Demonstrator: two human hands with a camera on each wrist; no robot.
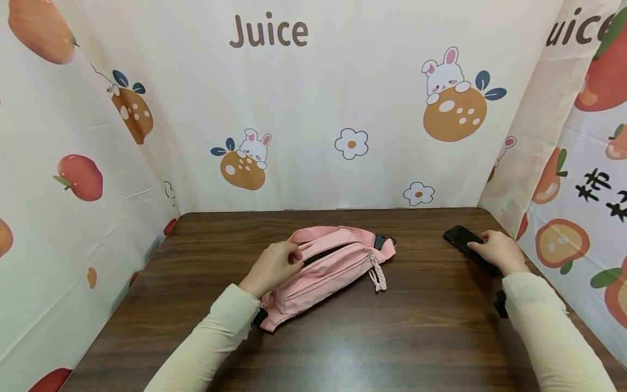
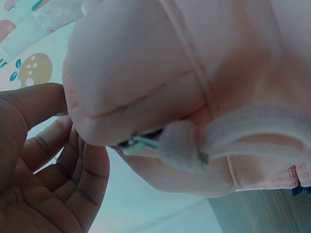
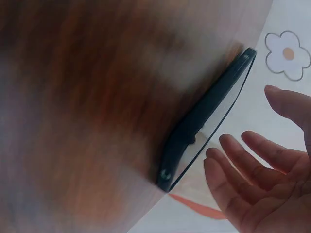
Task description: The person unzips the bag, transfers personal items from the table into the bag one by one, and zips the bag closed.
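A pink waist bag (image 1: 320,283) lies at a slant on the table, its top zip slightly parted along a dark slit (image 1: 329,253). My left hand (image 1: 274,265) pinches the bag's fabric at the slit's left end. In the left wrist view, the thumb and fingers of that hand (image 2: 53,160) meet at the edge of the bag (image 2: 131,53), near a corded zip pull (image 2: 181,145). At the right, a black phone (image 1: 459,237) lies flat under my right hand (image 1: 502,253). The right wrist view shows these fingers (image 3: 226,182) spread beside the phone (image 3: 197,116), apart from it.
The dark wooden table (image 1: 416,326) is bounded by a printed curtain (image 1: 313,109) at the back and both sides. A braided pull (image 1: 377,272) hangs from the bag's right end, near a black buckle (image 1: 383,242).
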